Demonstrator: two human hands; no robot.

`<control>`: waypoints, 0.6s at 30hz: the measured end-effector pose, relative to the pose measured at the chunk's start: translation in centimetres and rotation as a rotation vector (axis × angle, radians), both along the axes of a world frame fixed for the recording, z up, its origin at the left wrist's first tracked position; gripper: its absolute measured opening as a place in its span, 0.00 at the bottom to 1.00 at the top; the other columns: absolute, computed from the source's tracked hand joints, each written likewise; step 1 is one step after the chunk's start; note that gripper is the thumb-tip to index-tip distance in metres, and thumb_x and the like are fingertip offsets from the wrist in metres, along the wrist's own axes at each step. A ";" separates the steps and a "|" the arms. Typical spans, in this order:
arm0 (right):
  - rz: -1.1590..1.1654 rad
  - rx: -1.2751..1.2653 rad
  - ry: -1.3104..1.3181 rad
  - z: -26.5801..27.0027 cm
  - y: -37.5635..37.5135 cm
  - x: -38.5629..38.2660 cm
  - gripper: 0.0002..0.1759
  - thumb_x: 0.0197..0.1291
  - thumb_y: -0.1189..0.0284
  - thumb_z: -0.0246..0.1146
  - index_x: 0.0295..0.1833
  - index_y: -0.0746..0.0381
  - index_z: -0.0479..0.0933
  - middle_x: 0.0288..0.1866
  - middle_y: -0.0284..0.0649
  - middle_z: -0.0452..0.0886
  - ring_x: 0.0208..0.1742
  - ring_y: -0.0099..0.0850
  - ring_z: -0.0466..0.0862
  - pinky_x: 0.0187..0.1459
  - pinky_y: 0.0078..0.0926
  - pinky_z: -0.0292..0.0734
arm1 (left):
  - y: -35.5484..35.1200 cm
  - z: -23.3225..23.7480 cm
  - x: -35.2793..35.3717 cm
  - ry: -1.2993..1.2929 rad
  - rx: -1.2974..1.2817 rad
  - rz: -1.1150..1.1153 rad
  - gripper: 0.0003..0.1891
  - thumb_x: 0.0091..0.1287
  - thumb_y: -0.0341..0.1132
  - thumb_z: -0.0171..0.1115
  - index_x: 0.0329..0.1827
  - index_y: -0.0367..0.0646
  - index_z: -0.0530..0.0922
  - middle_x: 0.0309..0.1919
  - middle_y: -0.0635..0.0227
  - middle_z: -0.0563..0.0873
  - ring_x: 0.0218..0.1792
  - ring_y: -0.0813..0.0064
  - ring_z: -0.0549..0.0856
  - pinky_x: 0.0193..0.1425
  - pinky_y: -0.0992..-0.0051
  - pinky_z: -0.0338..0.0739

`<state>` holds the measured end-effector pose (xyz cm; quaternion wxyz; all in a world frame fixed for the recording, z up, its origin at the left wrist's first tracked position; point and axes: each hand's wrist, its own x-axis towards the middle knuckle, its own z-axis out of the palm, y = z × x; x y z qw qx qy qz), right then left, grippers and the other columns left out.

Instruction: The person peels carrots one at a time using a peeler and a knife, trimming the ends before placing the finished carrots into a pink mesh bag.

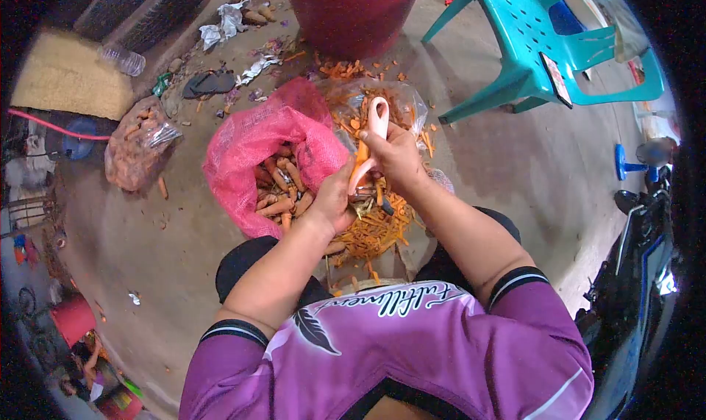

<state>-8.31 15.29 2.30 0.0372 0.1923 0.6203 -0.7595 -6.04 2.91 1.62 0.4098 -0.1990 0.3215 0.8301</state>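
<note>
My right hand point(397, 155) is wrapped round the pale pink handle of a peeler point(378, 115). Against it, my left hand point(334, 196) is closed on a carrot point(361, 154), of which an orange part shows between the two hands. To the left, a pink mesh sack point(243, 148) lies open with several unpeeled carrots point(283, 181) inside. Below my hands is a heap of orange peelings point(379, 232). Beyond them, a clear plastic bag point(404, 96) holds orange carrots and pieces.
A dark red tub point(353, 12) stands ahead. At the right is a teal chair point(515, 45) with a phone point(555, 78) on it. A filled plastic bag point(136, 144), a dark sandal point(209, 84) and a cardboard piece point(70, 74) lie left; a motorbike point(640, 273) stands far right.
</note>
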 end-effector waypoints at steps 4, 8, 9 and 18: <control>-0.248 0.203 0.008 -3.1 3.9 -3.3 0.14 0.53 0.63 0.58 0.35 0.65 0.71 0.23 0.34 0.73 0.15 0.20 0.71 0.15 0.16 0.64 | 0.1 -1.2 0.6 0.072 -0.099 -0.049 0.18 0.66 0.47 0.44 0.43 0.40 0.72 0.28 0.69 0.77 0.29 0.78 0.77 0.33 0.78 0.73; -0.333 0.077 0.036 -4.0 5.0 -3.7 0.14 0.52 0.64 0.59 0.36 0.64 0.70 0.23 0.34 0.73 0.16 0.20 0.70 0.15 0.16 0.64 | -0.4 -2.7 0.4 0.100 0.018 -0.038 0.19 0.65 0.45 0.45 0.47 0.39 0.70 0.33 0.66 0.79 0.32 0.77 0.79 0.38 0.79 0.74; -0.254 0.071 0.020 -3.1 4.0 -3.0 0.14 0.52 0.65 0.59 0.36 0.64 0.70 0.24 0.34 0.73 0.16 0.20 0.70 0.15 0.16 0.63 | -0.6 -2.6 0.3 0.063 0.038 -0.003 0.19 0.65 0.45 0.45 0.47 0.39 0.70 0.33 0.66 0.79 0.32 0.77 0.79 0.38 0.79 0.74; -0.183 0.222 -0.059 -3.7 4.0 -3.1 0.15 0.51 0.66 0.60 0.38 0.66 0.69 0.23 0.36 0.72 0.16 0.21 0.70 0.16 0.17 0.65 | -0.3 -1.5 0.5 0.053 -0.007 -0.097 0.19 0.65 0.47 0.44 0.45 0.38 0.72 0.25 0.71 0.79 0.23 0.79 0.78 0.28 0.80 0.75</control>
